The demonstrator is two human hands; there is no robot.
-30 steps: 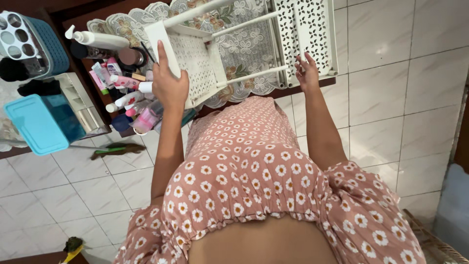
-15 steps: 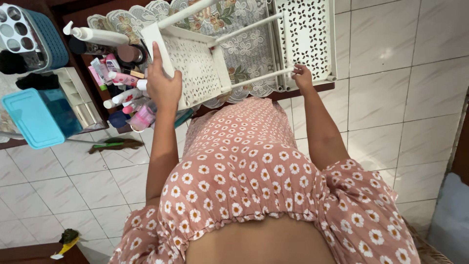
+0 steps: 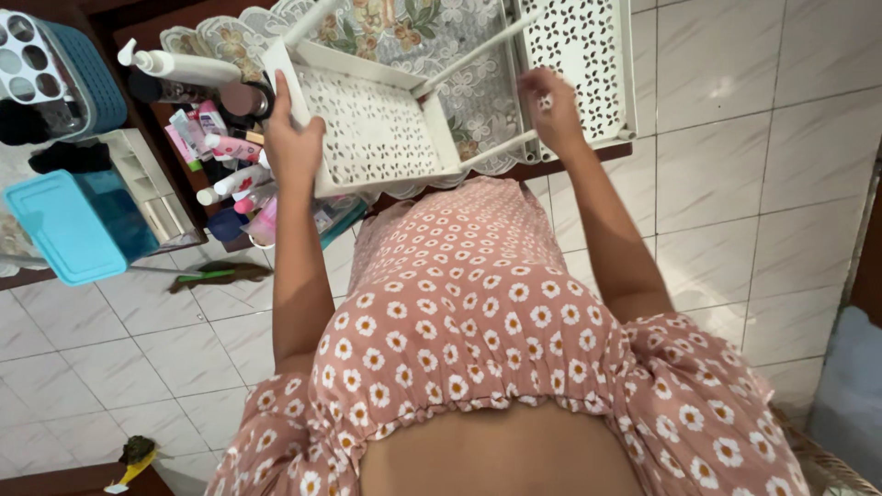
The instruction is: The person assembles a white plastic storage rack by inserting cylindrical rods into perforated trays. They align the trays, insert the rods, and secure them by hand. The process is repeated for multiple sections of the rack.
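Our left hand grips the white perforated plastic rack, right hand blurred, grasp unclear; tilting could topple the bottles on the left

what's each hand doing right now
Left hand: shut on the edge of the white perforated tray.
Right hand: blurred, at the white rod; grip cannot be told.
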